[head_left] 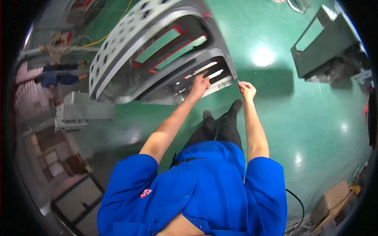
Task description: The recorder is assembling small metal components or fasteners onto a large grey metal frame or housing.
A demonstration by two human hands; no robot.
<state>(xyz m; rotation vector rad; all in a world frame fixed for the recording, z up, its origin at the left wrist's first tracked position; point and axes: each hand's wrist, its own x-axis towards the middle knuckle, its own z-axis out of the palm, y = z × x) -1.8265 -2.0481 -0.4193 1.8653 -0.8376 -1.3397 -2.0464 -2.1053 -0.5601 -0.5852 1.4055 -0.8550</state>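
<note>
Left hand (200, 84) is reaching to the panel's (169, 74) lower slot (215, 74), can't tell if fingers are closed; right fingers are pinching a thin bit (238, 80) by the panel edge, up front, so keep pinching lightly, bracing the panel.

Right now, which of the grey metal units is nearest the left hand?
The large one with rows of round holes; the left hand is at its slots. The far-left unit and far-right unit stand apart from it.
</note>
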